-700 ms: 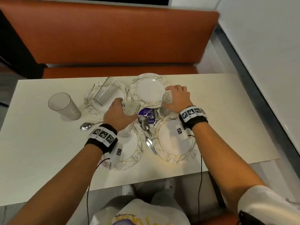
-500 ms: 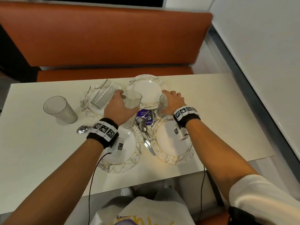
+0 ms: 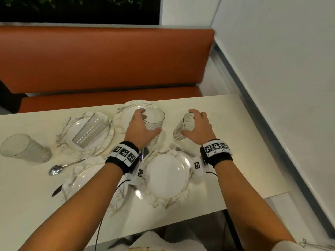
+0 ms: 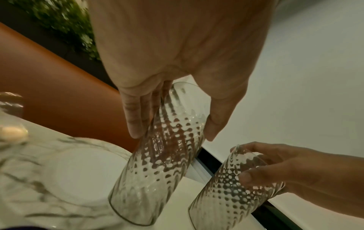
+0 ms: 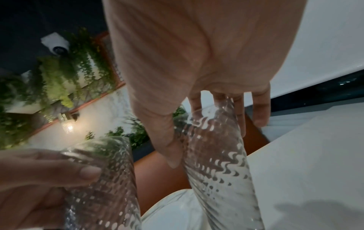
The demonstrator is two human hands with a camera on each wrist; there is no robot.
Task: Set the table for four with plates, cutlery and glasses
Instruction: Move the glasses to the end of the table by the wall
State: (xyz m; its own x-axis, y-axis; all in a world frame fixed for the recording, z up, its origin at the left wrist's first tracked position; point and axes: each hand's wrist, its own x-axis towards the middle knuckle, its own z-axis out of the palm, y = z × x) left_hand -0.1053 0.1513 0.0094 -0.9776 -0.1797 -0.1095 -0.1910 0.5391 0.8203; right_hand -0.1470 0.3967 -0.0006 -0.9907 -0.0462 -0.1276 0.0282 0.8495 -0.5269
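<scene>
My left hand (image 3: 140, 127) grips a ribbed clear glass (image 3: 154, 124) lifted over the far middle plate (image 3: 126, 113); the same glass (image 4: 161, 155) shows in the left wrist view with fingers (image 4: 133, 115) and thumb round it. My right hand (image 3: 198, 126) holds a second ribbed glass (image 3: 183, 126), tilted, just right of the first; the glass (image 5: 214, 155) is in the right wrist view too. A third glass (image 3: 90, 130) lies on the far left plate (image 3: 74, 131). A fourth glass (image 3: 25, 148) stands at the far left. Two more plates (image 3: 166, 175) (image 3: 81, 180) sit near me.
A spoon (image 3: 59, 167) lies left of the near left plate, and a dark handle (image 3: 57, 190) lies below it. An orange bench (image 3: 101, 60) runs behind the table (image 3: 244, 151). A white wall with a dark sill (image 3: 272, 142) borders the table's right side.
Both hands lifted their glasses off the cluster in the middle and carried them away from me and to the right. The head view tilted upward.
</scene>
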